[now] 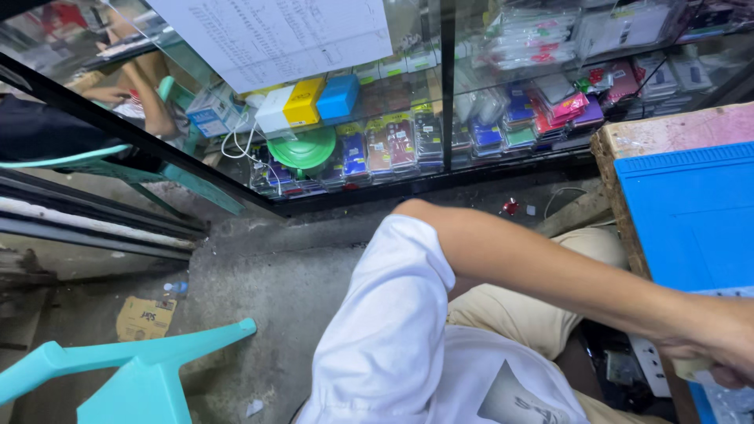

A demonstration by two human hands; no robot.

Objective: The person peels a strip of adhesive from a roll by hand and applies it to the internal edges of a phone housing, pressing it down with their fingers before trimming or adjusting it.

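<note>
Turquoise chair [133, 377] near left, glass display case [353, 133] far behind it. My left hand [719, 345] is way over at the right edge, fingers curled round a small cream-coloured object [691, 367] by the near end of the blue mat [691, 220]. Looks like a mid-grip step to me. Anything finer needs the view swung right, and the right hand's out of shot.

The single view came from a camera worn on the person's head, tilted down and turned toward their left side. It looked over the left shoulder and white sleeve [393, 330], very close, to the concrete floor [275, 290] below. Farther off, it faced a glass display case [440, 102] across the upper frame. A blue mat [691, 212] on the workbench sat at the right edge, cut off. No second view existed to share any part.
</note>
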